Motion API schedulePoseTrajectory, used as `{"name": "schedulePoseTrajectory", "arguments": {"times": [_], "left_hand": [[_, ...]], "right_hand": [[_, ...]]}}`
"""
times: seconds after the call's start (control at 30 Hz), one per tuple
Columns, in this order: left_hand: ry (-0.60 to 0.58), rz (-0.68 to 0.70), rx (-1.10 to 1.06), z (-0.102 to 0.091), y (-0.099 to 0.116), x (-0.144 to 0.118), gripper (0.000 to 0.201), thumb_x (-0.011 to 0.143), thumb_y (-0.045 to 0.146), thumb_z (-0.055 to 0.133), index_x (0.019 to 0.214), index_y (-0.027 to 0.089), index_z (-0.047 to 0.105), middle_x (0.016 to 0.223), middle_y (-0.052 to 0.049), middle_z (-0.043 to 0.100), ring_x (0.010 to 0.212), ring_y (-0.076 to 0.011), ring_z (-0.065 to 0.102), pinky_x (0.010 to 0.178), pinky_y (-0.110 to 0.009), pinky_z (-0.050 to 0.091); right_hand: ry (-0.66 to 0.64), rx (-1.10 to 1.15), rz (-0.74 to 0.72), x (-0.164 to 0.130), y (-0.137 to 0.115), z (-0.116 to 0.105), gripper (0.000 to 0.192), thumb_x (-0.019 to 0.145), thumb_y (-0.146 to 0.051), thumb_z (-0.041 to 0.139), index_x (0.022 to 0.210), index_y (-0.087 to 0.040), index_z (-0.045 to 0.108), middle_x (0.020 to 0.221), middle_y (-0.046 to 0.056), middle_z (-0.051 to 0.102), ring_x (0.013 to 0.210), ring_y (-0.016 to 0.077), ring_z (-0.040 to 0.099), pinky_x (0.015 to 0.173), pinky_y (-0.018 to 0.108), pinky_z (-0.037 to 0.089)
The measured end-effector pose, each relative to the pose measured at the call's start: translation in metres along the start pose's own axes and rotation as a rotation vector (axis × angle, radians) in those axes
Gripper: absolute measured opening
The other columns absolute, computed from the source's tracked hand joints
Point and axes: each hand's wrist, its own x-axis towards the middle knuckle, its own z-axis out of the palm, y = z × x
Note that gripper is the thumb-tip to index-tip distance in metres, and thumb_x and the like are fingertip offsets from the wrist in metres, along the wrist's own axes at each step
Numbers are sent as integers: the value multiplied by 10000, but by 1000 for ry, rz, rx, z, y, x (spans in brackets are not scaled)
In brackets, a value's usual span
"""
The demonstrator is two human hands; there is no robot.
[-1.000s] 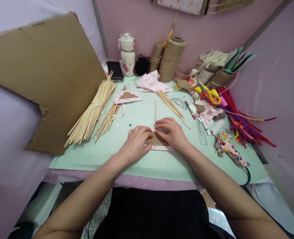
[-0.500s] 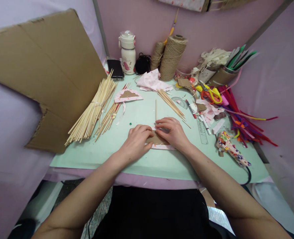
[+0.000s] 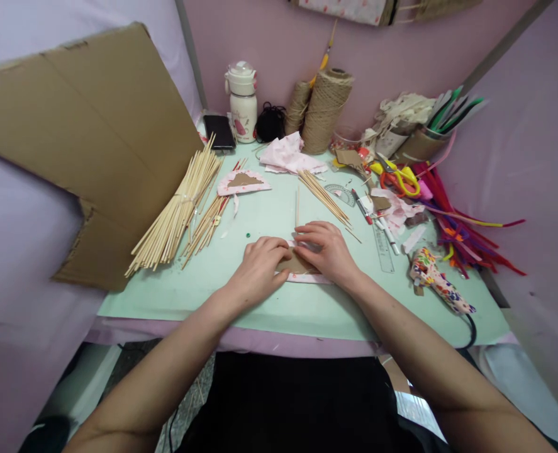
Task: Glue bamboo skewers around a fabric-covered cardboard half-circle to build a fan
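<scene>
A small cardboard piece edged with pink-and-white printed fabric (image 3: 302, 277) lies flat near the table's front. My left hand (image 3: 265, 261) grips its left end, thumb on the cardboard and fingers curled at the far edge. On the right side, my right hand (image 3: 324, 250) is closed on the piece's far edge, its fingertips close to the left hand's. A thin wooden stick (image 3: 297, 206) points away from the far edge; its near end is hidden by my right fingers. Beyond my left hand lies a similar fabric-edged cardboard half-round (image 3: 243, 182).
Bundled bamboo skewers (image 3: 177, 211) lean left beside a large cardboard sheet (image 3: 94, 126). Loose skewers (image 3: 324, 198), a ruler (image 3: 385, 250), scissors (image 3: 404, 179), pipe cleaners (image 3: 467, 236) and a glue gun wrapped in floral cloth (image 3: 441, 283) lie right. Twine spools (image 3: 328, 110) and a bottle (image 3: 243, 104) stand behind.
Both hands stay on the cardboard piece, with hardly any shift in the fingers. The whole view moves slightly.
</scene>
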Motion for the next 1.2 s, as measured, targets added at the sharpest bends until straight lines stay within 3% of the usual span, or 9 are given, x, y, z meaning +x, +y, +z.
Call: {"name": "schedulePoseTrajectory", "arguments": {"times": [0.1, 0.17, 0.3, 0.47, 0.57, 0.67, 0.8, 1.0, 1.2], "left_hand": [[15, 16, -7, 1, -1, -2, 151, 855, 196, 596, 1002, 209, 629, 1192, -41, 621, 1177, -230, 511, 960, -411, 388], [23, 21, -12, -3, -1, -4, 165, 864, 205, 601, 1027, 209, 630, 1196, -46, 623, 1170, -226, 519, 965, -411, 388], [69, 13, 15, -29, 1, 5, 199, 887, 207, 584, 1079, 206, 635, 1216, -58, 621, 1170, -226, 528, 994, -421, 389], [-3, 127, 75, -54, -6, 49, 185, 839, 175, 619, 1002, 228, 688, 1249, -40, 622, 1208, -265, 512, 1047, -480, 367], [-86, 250, -58, -47, -18, 72, 198, 809, 140, 615, 957, 227, 712, 1224, -34, 645, 1179, -225, 547, 1050, -421, 403], [-16, 308, -167, -32, -31, 81, 228, 817, 110, 560, 942, 215, 718, 1134, -43, 690, 1112, -190, 592, 1027, -388, 433], [53, 384, -158, -17, -40, 79, 297, 820, 66, 495, 946, 214, 719, 1085, -47, 705, 1071, -183, 603, 1010, -393, 433], [156, 179, -89, -1, -40, 85, 306, 824, 106, 515, 1072, 176, 680, 975, -69, 636, 972, -199, 582, 937, -373, 461], [86, 168, -19, 9, -44, 89, 378, 871, 98, 436, 1106, 225, 703, 939, -65, 576, 958, -205, 526, 934, -365, 437]], "right_hand": [[150, 67, -5, -1, -1, -8, 179, 851, -275, 656, 1012, -259, 731, 1204, 60, 701, 1130, 244, 611, 1006, 473, 437], [199, 101, 19, -1, 3, -13, 182, 864, -258, 630, 1019, -253, 725, 1177, 65, 712, 1110, 231, 627, 1004, 458, 448], [101, 102, 96, -6, 8, -18, 144, 850, -239, 622, 952, -247, 723, 1045, 61, 749, 1024, 236, 661, 948, 453, 485], [-25, 38, 61, -22, -1, -18, 207, 829, -245, 639, 1028, -253, 695, 1142, 70, 708, 1083, 262, 617, 947, 475, 476], [-48, 42, 24, -32, -6, -17, 241, 800, -215, 660, 1039, -241, 683, 1172, 80, 685, 1098, 263, 595, 944, 465, 480], [-13, 60, 5, -37, -6, -15, 217, 804, -177, 643, 1011, -232, 679, 1148, 81, 687, 1086, 252, 593, 945, 452, 480], [22, 54, -46, -38, -7, -14, 199, 847, -147, 575, 988, -241, 679, 1116, 63, 696, 1062, 236, 583, 935, 438, 474], [-24, -110, -77, -42, -13, -12, 248, 872, -193, 551, 1091, -217, 666, 1088, 86, 669, 1014, 255, 543, 864, 437, 437], [-74, -199, -69, -44, -14, -8, 307, 879, -215, 532, 1164, -203, 645, 1067, 93, 661, 992, 259, 528, 811, 420, 391]]}}
